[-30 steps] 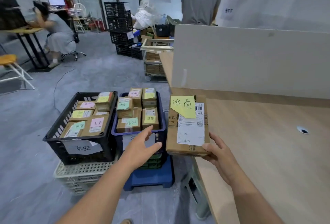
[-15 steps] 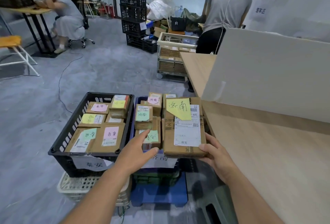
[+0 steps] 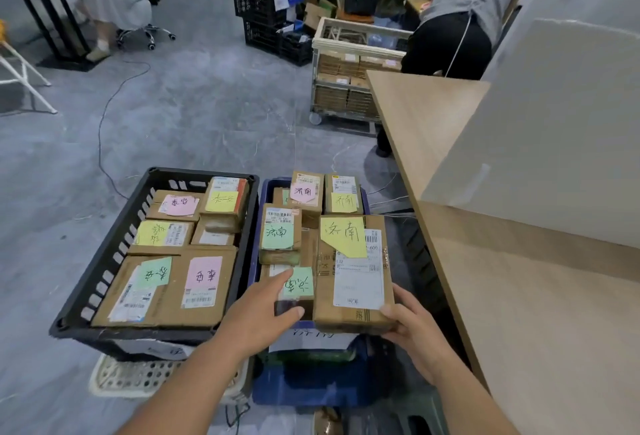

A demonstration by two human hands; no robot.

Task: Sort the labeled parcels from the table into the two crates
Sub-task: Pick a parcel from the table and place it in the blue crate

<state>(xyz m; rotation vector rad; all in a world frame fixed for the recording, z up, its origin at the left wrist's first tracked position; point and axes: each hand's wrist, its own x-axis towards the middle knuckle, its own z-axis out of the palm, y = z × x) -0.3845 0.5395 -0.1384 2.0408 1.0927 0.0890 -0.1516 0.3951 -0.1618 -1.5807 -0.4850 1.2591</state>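
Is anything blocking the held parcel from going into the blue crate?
No open floor shows: the blue crate is packed with parcels. The held parcel, in the right hand, is over its right side; the left hand reaches over a green-noted parcel beside it.

matt cardboard parcel [image 3: 353,275], black plastic crate [image 3: 114,254], wood-grain table [image 3: 540,330]

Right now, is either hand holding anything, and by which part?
The right hand grips the yellow-noted parcel by its near right corner, thumb on top. The left hand holds nothing.
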